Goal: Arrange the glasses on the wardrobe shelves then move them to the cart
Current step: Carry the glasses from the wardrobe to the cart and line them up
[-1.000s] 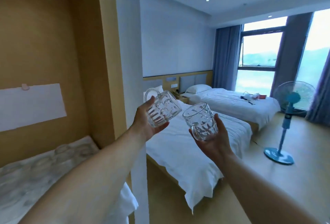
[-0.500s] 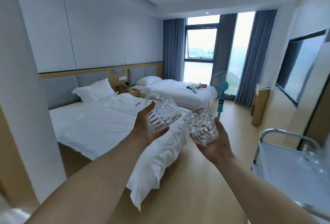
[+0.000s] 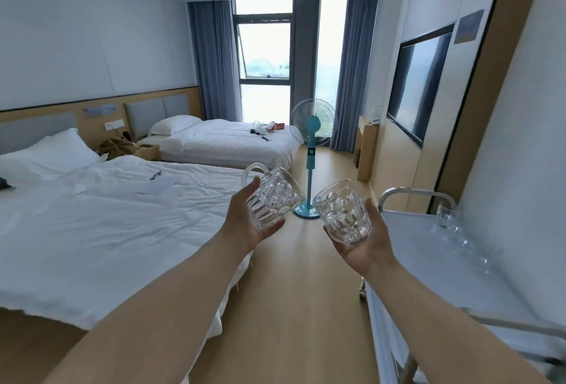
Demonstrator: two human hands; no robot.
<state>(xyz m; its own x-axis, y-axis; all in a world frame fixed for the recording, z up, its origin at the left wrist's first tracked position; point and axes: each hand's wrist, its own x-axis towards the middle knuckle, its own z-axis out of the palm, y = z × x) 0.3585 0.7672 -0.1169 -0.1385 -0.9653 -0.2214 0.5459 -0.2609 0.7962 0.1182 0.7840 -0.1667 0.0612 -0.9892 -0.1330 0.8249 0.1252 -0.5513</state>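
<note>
My left hand [image 3: 245,224] grips a clear, dimpled glass mug with a looped handle [image 3: 273,198], fingers curled round its lower body; it tilts with the rim toward one o'clock and the handle toward eleven. My right hand [image 3: 364,242] cups a second clear dimpled glass mug [image 3: 343,213] from underneath, thumb up its right side, its mouth leaning toward eleven o'clock. The two glasses are held near each other over the light wooden floor [image 3: 291,307] without touching.

At three o'clock from my right hand stands the grey metal cart with a tubular rail [image 3: 428,261]; along its far edge sits a blurred row of clear glasses [image 3: 459,230], too soft to count.

At nine o'clock lies a white-sheeted bed [image 3: 107,224], and a second white bed [image 3: 226,141] sits at eleven. A teal pedestal fan [image 3: 311,144] stands at twelve, just behind the glasses, before the grey-blue curtains [image 3: 214,59] and the window [image 3: 263,50]. A dark wall-mounted screen [image 3: 419,83] hangs at two o'clock.
</note>
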